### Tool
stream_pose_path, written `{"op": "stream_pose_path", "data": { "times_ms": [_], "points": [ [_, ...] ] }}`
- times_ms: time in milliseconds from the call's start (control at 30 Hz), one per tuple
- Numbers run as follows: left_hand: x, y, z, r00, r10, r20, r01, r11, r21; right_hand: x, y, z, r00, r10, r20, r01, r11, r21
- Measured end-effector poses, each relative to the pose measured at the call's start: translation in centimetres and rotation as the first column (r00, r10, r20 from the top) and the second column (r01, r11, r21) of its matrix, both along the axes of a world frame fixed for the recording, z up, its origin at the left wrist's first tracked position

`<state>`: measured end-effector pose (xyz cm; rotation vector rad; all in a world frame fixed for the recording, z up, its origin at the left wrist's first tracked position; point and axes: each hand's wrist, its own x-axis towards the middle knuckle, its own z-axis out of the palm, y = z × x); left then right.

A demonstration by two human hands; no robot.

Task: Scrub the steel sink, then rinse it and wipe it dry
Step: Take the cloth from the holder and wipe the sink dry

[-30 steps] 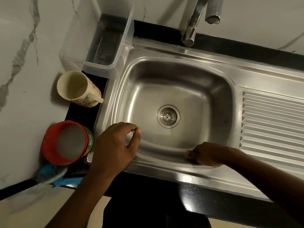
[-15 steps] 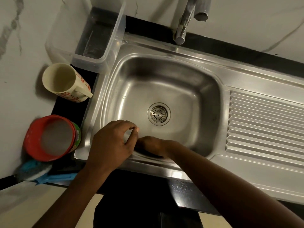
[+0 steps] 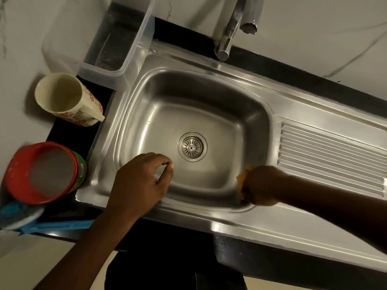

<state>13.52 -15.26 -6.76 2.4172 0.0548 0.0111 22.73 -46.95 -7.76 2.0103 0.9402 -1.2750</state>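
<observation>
Nearest, the black counter [image 3: 272, 262] edge runs under both forearms. The left hand [image 3: 142, 185] sits on the near left rim of the sink [image 3: 230, 222], reaching over the basin wall. Its fingers are curled, the thumb tip meets the forefinger tip, and nothing shows between them. The right hand [image 3: 261, 188] is at the basin's near right corner, fingers wrapped round a sponge [image 3: 244, 177] of which only an orange-yellow edge sticks out on the hand's left side. That edge lies against the steel where the wall curves up to the rim. The hand is blurred, so the grip cannot be read more finely. Past both hands the drain [image 3: 192, 146] sits in the middle of the basin floor, apart from either hand. The ribbed drainboard [image 3: 330, 155] stretches off to the right. Left of the sink, on the counter, a blue item [image 3: 62, 225] too soft to identify lies nearest. Beyond it are a red tub [image 3: 18, 176], then a cream cup [image 3: 56, 95] lying tilted with its mouth toward the camera, then a clear box [image 3: 134, 59] touching the sink's far left corner. Farthest, the tap [image 3: 227, 38] rises from the back edge against the marble wall [image 3: 314, 28].
</observation>
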Motion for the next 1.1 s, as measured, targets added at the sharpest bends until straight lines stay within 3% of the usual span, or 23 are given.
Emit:
{"op": "stream_pose_path", "data": {
  "times_ms": [100, 200, 267, 333, 400, 467, 567, 767, 833, 933, 1000, 1100],
  "points": [
    [-0.1, -0.7, -0.1, 1.000, 0.008, -0.004, -0.008, 1.000, -0.004, 4.1, -1.5, -1.5, 0.988, 0.087, 0.128, -0.085, 0.996, -0.026],
    [-0.3, -1.4, -0.2, 1.000, 0.020, -0.002, -0.020, 1.000, 0.009, 9.5, -1.9, -1.7, 0.887, 0.265, 0.378, -0.266, 0.963, -0.049],
    [-0.4, -1.7, -0.3, 1.000, 0.021, -0.002, -0.021, 1.000, 0.014, 12.7, -1.4, -2.3, 0.863, 0.251, 0.439, -0.261, 0.965, -0.039],
    [-0.6, -2.0, -0.3, 1.000, 0.013, 0.000, -0.013, 1.000, 0.020, 13.8, -0.9, -3.0, 0.905, 0.018, 0.426, -0.038, 0.999, 0.038],
    [-0.8, -2.4, -0.2, 1.000, -0.002, 0.010, 0.002, 1.000, 0.026, 14.5, -0.8, -5.3, 0.889, -0.300, 0.346, 0.235, 0.947, 0.219],
    [-0.9, -2.8, -0.2, 1.000, -0.006, 0.019, 0.006, 1.000, 0.029, 15.0, -0.1, -7.0, 0.924, -0.248, 0.293, 0.211, 0.966, 0.151],
    [-1.1, -3.3, -0.4, 1.000, 0.004, 0.012, -0.004, 1.000, 0.024, 13.4, 0.6, -9.0, 0.902, -0.202, 0.380, 0.220, 0.975, -0.004],
    [-1.8, -4.4, -0.2, 1.000, 0.028, 0.000, -0.028, 1.000, -0.012, 9.0, 0.8, -8.2, 0.961, -0.146, 0.236, 0.187, 0.968, -0.165],
    [-1.8, -4.7, -0.1, 1.000, 0.012, 0.001, -0.012, 1.000, -0.029, 7.6, 1.2, -7.8, 0.968, -0.190, 0.165, 0.217, 0.961, -0.172],
    [-1.8, -5.1, 0.0, 1.000, 0.001, 0.004, -0.001, 0.999, -0.047, 3.9, 1.7, -7.0, 0.994, -0.111, -0.022, 0.106, 0.980, -0.169],
    [-1.7, -5.2, -0.1, 1.000, -0.012, 0.002, 0.012, 0.999, -0.051, 1.7, 2.4, -5.8, 0.975, -0.172, -0.142, 0.145, 0.972, -0.185],
    [-1.5, -5.2, -0.1, 1.000, -0.018, -0.004, 0.017, 0.998, -0.056, 0.6, 2.5, -3.7, 0.960, -0.194, -0.203, 0.174, 0.978, -0.113]
  ]
}}
